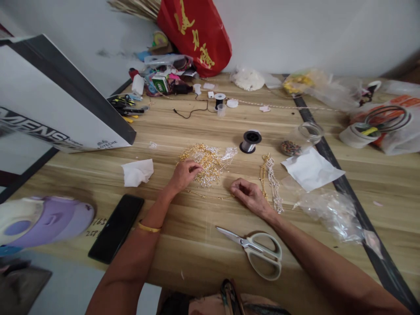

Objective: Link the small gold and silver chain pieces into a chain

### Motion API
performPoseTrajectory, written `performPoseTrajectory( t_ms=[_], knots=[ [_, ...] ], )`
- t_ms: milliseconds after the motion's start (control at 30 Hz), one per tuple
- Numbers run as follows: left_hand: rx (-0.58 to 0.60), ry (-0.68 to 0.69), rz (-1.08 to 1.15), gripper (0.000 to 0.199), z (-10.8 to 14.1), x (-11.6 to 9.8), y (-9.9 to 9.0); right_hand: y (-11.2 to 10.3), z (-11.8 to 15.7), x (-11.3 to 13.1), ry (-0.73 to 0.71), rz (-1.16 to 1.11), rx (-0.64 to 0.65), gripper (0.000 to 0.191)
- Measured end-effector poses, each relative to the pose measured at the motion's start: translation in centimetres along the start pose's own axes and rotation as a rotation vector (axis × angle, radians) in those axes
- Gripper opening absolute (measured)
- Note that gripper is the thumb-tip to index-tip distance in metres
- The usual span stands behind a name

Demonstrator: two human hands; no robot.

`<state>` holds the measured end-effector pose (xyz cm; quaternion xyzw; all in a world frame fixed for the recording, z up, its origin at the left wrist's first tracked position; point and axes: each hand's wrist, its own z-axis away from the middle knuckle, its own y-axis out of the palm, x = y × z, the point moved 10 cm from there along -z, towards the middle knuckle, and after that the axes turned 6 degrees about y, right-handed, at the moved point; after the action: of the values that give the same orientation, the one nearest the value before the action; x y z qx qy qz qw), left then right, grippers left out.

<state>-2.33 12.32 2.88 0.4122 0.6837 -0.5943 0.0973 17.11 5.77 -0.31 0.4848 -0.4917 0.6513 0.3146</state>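
Observation:
A tangled heap of gold and silver beaded chains [211, 175] lies in the middle of the wooden table. My left hand [184, 174] is at the heap's left edge, its fingers pinched together; what is between them is too small to make out. A thin gold chain [219, 198] runs along the table just below the heap. At its right end, my right hand [250, 196] pinches the chain between thumb and forefinger. Beside that hand lie a bundle of silver chains [274, 188] and a gold strand [262, 175]. Scissors [262, 253] with pale handles rest nearer me, slightly open.
A spool of wire [251, 141] stands behind the heap. Rightward are a jar of beads [300, 139], white paper [311, 168] and clear plastic bags [331, 212]. On the left are a phone [116, 228], crumpled tissue [138, 172], a purple-white container [55, 220] and a large box [65, 96].

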Motion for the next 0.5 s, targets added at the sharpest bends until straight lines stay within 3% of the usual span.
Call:
performPoseTrajectory(
  t_ms=[500],
  knots=[
    [-0.030, -0.163, 0.210, 0.018, 0.2, 1.3, -0.5, 0.0, 0.0, -0.2, 0.000, 0.002, 0.003, 0.026]
  ],
)
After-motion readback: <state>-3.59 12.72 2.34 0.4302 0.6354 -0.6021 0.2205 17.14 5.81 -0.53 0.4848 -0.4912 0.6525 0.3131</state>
